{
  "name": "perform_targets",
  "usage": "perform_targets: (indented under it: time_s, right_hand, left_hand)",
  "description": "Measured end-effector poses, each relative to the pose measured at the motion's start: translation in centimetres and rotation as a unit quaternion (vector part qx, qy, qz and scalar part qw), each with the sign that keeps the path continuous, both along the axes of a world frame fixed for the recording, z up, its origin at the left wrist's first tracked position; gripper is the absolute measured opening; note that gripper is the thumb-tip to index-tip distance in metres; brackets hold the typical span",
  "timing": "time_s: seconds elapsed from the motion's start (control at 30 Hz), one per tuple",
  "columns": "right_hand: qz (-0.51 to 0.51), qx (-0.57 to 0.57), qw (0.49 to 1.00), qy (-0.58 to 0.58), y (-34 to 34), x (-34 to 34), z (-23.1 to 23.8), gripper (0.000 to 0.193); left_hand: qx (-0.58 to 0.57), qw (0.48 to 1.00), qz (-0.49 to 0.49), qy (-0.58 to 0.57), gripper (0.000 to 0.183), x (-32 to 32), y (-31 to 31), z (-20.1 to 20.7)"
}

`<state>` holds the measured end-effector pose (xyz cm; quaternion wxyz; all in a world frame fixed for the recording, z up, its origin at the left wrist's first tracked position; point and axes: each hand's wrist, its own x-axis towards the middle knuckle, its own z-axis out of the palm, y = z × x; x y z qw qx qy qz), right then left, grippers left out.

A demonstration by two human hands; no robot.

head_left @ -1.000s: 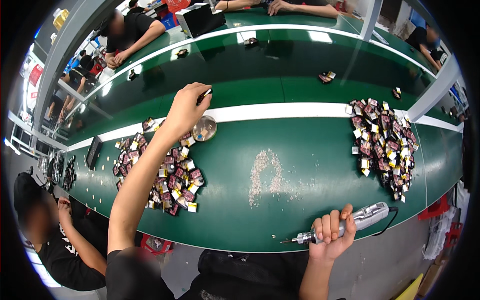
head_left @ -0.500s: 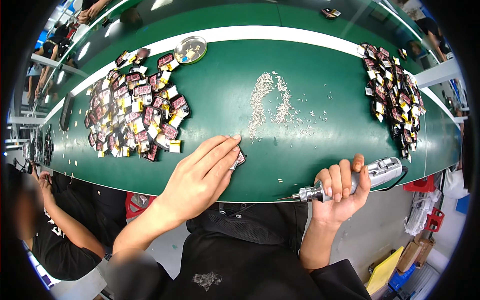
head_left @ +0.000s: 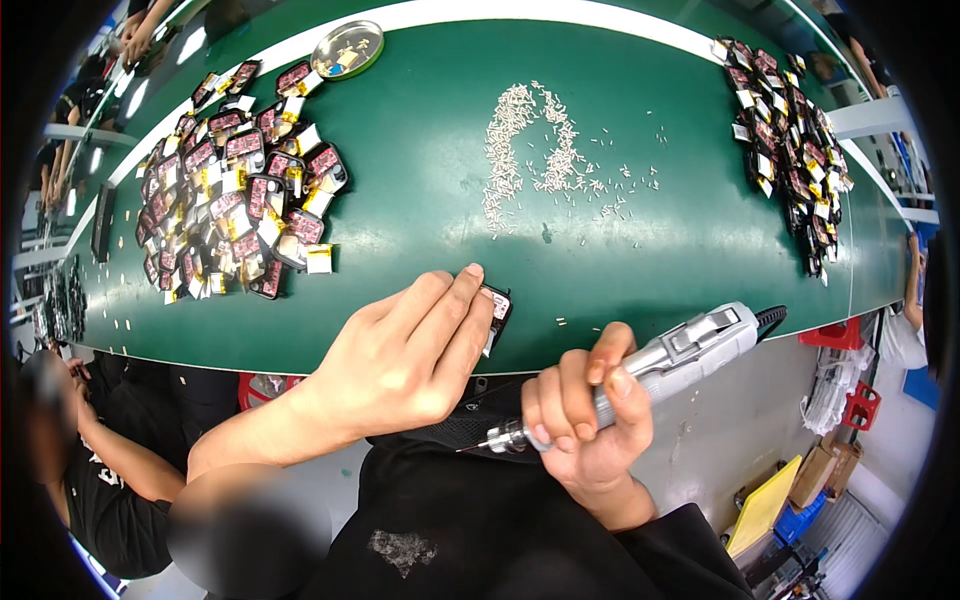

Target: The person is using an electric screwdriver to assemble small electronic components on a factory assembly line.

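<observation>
My left hand (head_left: 415, 345) rests at the table's near edge with its fingers together over a small black-cased circuit unit (head_left: 499, 304). It grips the unit's left side and hides much of it. The unit's pink-and-white board shows past my fingertips. To the right, my right hand (head_left: 590, 420) is wrapped round a grey electric screwdriver (head_left: 690, 345). Its thin bit points down and left, in front of my body and below the table edge, apart from the unit. Beyond my hands lies a loose pile of tiny pale screws (head_left: 505, 165) on the green table (head_left: 420, 200).
A heap of similar units (head_left: 240, 200) with white and yellow parts covers the left; another heap (head_left: 790, 150) stands at the far right. A round tin (head_left: 341, 75) with small pieces sits at the back left. A co-worker (head_left: 120, 440) sits at my left.
My right hand has swung left and nearer my body with the screwdriver. My left hand still holds the unit, which shows more now. The whole view has shifted somewhat.
</observation>
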<state>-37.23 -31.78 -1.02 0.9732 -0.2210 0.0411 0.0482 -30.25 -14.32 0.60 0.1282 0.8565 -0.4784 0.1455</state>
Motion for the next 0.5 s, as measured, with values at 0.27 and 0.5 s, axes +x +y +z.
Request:
perform_targets:
  time_s: [0.27, 0.5]
  right_hand:
    - [-0.006, -0.132, 0.987, 0.088, 2.6, -1.1, -0.5, 0.014]
    - [-0.006, -0.152, 0.983, 0.103, 2.4, -1.2, -0.3, 0.017]
  left_hand:
    - [-0.055, 0.998, -0.017, -0.007, 0.037, -0.8, -1.5, -0.8]
    - [-0.028, 0.999, -0.011, 0.023, 0.038, -1.6, -1.6, -0.5]
